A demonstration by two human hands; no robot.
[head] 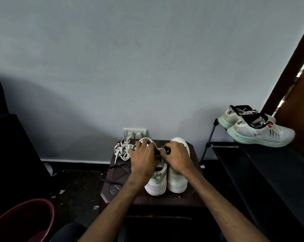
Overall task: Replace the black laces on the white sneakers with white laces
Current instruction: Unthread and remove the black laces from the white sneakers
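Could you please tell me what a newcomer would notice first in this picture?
The left hand and right hand pinch a black lace over white sneakers on a dark stool, centre. Loose white laces lie at its back left; another pair sits on the rack at right.

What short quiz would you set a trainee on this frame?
1. True or false: the loose white laces lie left of the sneakers on the stool.
2. Where does the other pair of shoes sit? A) floor B) black rack C) red tub
3. Fill in: the lace gripped by the left hand and right hand is ___.
Key: 1 true; 2 B; 3 black.
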